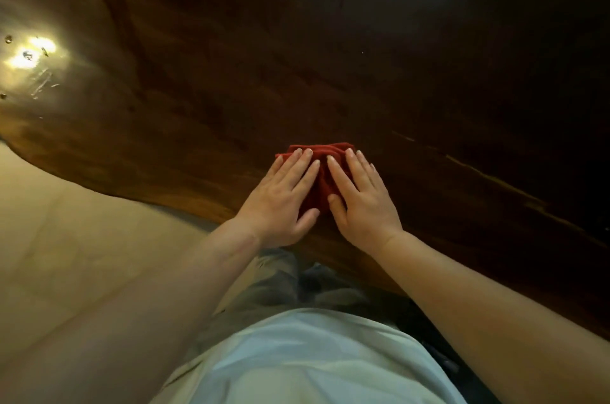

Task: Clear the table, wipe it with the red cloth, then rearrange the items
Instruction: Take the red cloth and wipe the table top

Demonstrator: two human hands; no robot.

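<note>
The red cloth lies bunched on the dark wooden table, close to its near edge. My left hand and my right hand both press flat on the cloth, side by side, fingers stretched forward and slightly spread. Most of the cloth is hidden under my palms; only a red strip between the hands and a fold beyond the fingertips show. Neither hand curls around the cloth.
The table's wavy near edge runs from the left down toward my body. Pale floor lies to the left of it. Bright light reflections shine on the tabletop at the far left. No other items show on the table.
</note>
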